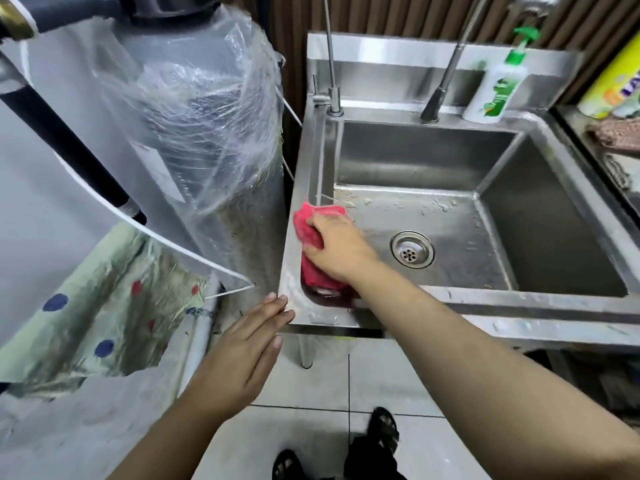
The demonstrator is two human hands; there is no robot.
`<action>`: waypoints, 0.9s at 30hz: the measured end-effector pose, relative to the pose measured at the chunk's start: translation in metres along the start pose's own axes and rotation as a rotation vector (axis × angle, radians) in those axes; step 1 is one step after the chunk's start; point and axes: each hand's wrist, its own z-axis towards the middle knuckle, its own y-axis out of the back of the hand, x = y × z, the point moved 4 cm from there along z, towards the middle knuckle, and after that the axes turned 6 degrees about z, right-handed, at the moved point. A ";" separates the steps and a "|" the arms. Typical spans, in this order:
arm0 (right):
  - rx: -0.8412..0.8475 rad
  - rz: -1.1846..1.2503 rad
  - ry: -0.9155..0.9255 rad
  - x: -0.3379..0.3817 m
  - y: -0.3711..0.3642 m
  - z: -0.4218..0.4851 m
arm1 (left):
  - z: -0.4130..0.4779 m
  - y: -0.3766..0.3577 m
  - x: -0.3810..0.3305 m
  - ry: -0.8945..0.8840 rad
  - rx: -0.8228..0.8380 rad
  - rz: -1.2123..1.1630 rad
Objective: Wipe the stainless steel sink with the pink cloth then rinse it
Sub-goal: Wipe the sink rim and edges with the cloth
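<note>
Pink cloth [308,227] crumpled, right hand [337,249] gripping it on sink [419,155] rim; left hand [242,344] flat.

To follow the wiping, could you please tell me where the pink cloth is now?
In the head view, the pink cloth is draped over the left rim of the sink, held under the right hand, left of the drain.

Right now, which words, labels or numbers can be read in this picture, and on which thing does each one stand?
"LA": start of a dark word on the yellow package at the right edge; the rest is cut off.
Green label on the pump bottle: too blurred to read.
White sticker on the plastic-wrapped tank: too blurred to read.
Sink and pink cloth: no text seen.
</note>
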 end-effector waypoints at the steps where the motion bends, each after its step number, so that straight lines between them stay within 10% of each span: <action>1: 0.025 -0.034 0.023 0.001 -0.001 -0.011 | -0.001 -0.001 0.001 -0.015 -0.001 0.006; 13: 0.367 -0.249 -0.018 -0.011 0.023 -0.077 | 0.001 -0.004 0.009 -0.064 -0.039 -0.036; 22: -0.159 -0.005 0.200 -0.012 -0.010 -0.126 | -0.012 0.004 0.011 -0.073 -0.085 0.021; 27: -0.094 -0.135 0.110 0.037 -0.046 -0.074 | -0.021 -0.001 0.018 -0.066 -0.034 0.048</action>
